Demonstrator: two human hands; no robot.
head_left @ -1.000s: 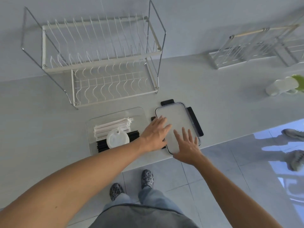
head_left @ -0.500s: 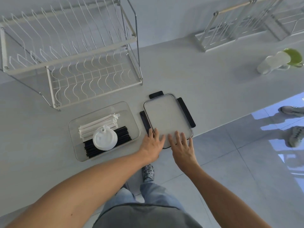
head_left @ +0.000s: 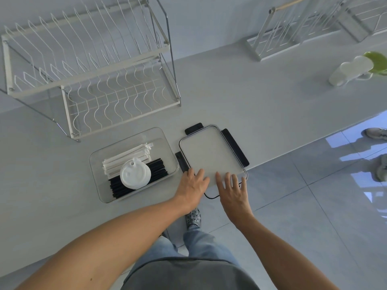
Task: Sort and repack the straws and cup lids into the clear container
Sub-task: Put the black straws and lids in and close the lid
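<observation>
A clear container (head_left: 165, 141) sits on the counter with white wrapped straws (head_left: 127, 156), black straws (head_left: 159, 170) and a white cup lid (head_left: 135, 173) inside. To its right lies the container's cover (head_left: 209, 151), clear with black latches, its near end over the counter edge. My left hand (head_left: 193, 184) rests flat on the cover's near left corner. My right hand (head_left: 233, 188) rests flat on its near right corner. Fingers of both hands are spread, not curled around anything.
A white wire dish rack (head_left: 90, 65) stands behind the container. A second rack (head_left: 293, 32) is at the far right, with white cups and a green one (head_left: 356, 69) near it. The counter edge (head_left: 293, 149) runs diagonally; tiled floor lies below, with someone's shoes (head_left: 377, 133) there.
Both hands have slid back from the middle of the cover to its near end. The camera view shifted, so everything appears further left and lower.
</observation>
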